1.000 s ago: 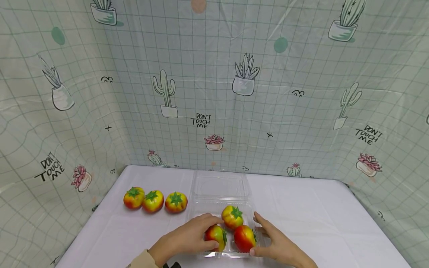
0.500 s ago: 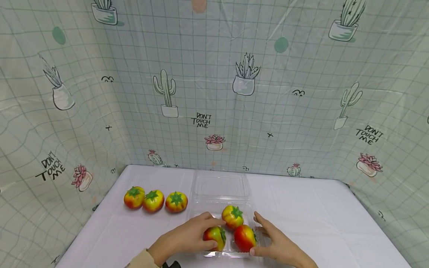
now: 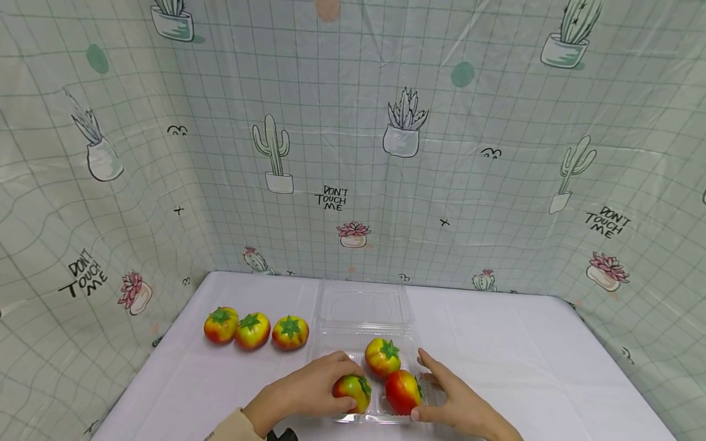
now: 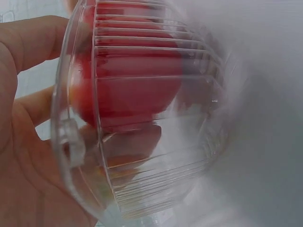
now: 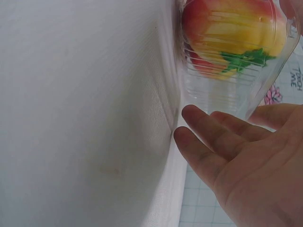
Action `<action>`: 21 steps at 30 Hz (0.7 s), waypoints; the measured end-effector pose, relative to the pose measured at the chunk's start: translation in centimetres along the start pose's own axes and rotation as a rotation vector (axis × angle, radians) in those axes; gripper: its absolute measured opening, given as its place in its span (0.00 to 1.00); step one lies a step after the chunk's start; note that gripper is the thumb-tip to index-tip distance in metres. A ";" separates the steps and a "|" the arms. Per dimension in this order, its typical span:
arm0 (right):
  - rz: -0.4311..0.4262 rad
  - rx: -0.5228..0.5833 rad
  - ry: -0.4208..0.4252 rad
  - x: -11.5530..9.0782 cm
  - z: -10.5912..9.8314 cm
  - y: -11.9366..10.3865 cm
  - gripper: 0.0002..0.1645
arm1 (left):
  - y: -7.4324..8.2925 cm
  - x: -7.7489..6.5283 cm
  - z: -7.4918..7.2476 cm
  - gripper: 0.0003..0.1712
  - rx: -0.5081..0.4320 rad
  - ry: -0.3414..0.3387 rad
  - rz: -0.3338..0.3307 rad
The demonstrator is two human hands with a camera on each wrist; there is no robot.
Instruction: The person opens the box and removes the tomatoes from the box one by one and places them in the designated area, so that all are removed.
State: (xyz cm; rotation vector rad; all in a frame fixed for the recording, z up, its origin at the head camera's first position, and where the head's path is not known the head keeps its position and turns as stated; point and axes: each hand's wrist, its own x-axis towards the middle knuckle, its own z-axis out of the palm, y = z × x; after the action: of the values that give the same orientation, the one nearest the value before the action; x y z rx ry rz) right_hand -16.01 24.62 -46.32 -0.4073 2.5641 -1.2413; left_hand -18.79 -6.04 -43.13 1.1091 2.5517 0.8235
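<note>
A clear plastic clamshell box (image 3: pixel 331 346) lies with its lid folded back on the white table. My left hand (image 3: pixel 317 387) reaches over its left wall and grips a red-and-yellow fruit (image 3: pixel 353 393) with a green leafy top, in the front left part. Two more such fruits are in the box: an upright yellow one (image 3: pixel 380 358) behind and a redder one (image 3: pixel 401 395) lying on its side at front right. My right hand (image 3: pixel 455 398) rests at the right wall, thumb at the front right corner, fingers spread. The box wall covers part of the gripped fruit (image 4: pixel 132 80) in the left wrist view.
Three similar fruits stand in a row on the table left of the box: one at the far left (image 3: pixel 220 326), a middle one (image 3: pixel 252 331) and one nearest the box (image 3: pixel 290 333). The box's lid (image 3: pixel 363 306) lies toward the back. A patterned curtain (image 3: pixel 353 153) encloses the table's back and sides.
My left hand has shifted the gripped fruit slightly to the left inside the box, and its green top has turned a little upward. The right hand has stayed in place.
</note>
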 end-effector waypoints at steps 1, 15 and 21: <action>0.006 0.003 0.000 0.0 0.0 0.0 0.61 | 0.0 0.0 0.0 0.18 0.003 -0.004 0.003; 0.033 0.005 -0.003 0.0 0.0 -0.2 0.62 | -0.1 0.2 0.0 0.19 0.009 -0.038 0.001; 0.076 0.040 -0.010 0.2 0.1 -0.5 0.62 | 0.1 0.2 0.0 0.18 0.024 -0.034 -0.009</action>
State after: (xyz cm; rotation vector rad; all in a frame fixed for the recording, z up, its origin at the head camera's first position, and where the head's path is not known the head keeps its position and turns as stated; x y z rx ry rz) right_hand -16.13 24.21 -46.03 -0.3036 2.5168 -1.2585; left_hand -18.90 -5.84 -43.08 1.1083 2.5431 0.7674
